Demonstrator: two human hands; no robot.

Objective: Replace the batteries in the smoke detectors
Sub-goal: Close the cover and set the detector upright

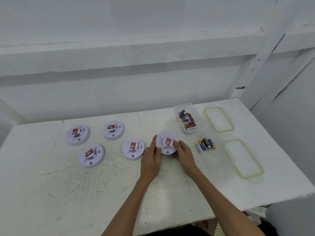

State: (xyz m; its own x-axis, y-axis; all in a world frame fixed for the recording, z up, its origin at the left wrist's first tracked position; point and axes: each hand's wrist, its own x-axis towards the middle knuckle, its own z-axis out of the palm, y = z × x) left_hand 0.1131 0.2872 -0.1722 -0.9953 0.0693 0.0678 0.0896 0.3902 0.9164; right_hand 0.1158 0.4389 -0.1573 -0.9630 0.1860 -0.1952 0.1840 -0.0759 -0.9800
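Between my two hands the smoke detector (167,143) is clamped at its rim. My left hand (150,160) curls round its left edge. My right hand (183,151) has its thumb on the top face and its fingers under the right edge. I cannot tell whether it sits on the table (102,184) or just clear of it. I judge it a light, hollow, stiff plastic shell, smooth enough to slip, so opposite sides of the rim are the right hold for turning it over, keeping off the raised centre. Just left of the grip lies the nearest of the other detectors (133,148). Loose batteries (206,143) lie to the right, and a tub (184,105) holding more stands beyond.
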